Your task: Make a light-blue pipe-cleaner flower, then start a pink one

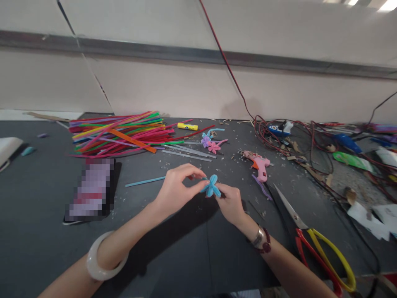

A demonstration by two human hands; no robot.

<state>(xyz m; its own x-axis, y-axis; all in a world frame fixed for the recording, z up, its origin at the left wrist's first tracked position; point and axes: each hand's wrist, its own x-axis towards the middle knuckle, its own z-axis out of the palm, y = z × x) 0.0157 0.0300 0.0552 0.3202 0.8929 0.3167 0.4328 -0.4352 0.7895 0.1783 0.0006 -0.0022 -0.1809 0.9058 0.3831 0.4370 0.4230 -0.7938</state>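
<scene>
Blue flower (212,186): up off the surface (170,256), between both hands, petals fanned toward the camera.
Left hand (176,188): thumb and index fingers together, clamped on the flower's left side; best pinched lightly, close to the centre, to spare the fuzzy pile.
Right hand (231,205): fingers clamped at the flower's right side, tips partly hidden behind it; probably better as the steady anchor, with any petal adjusting left to the other side, one at a time (too hard a tug could splay the whole bloom).
Surface: dark, flecked with scraps; near the far edge, a heap of coloured fuzzy stems (124,134), a yellow glue stick (187,126), a purple flower (206,140) and a pink flower (214,147).
Glue gun (262,167): pink, lying right of the hands, beyond the scissors (299,221).
Wall (155,82): pale, crossed by a grey strip and a red cord (228,66).
</scene>
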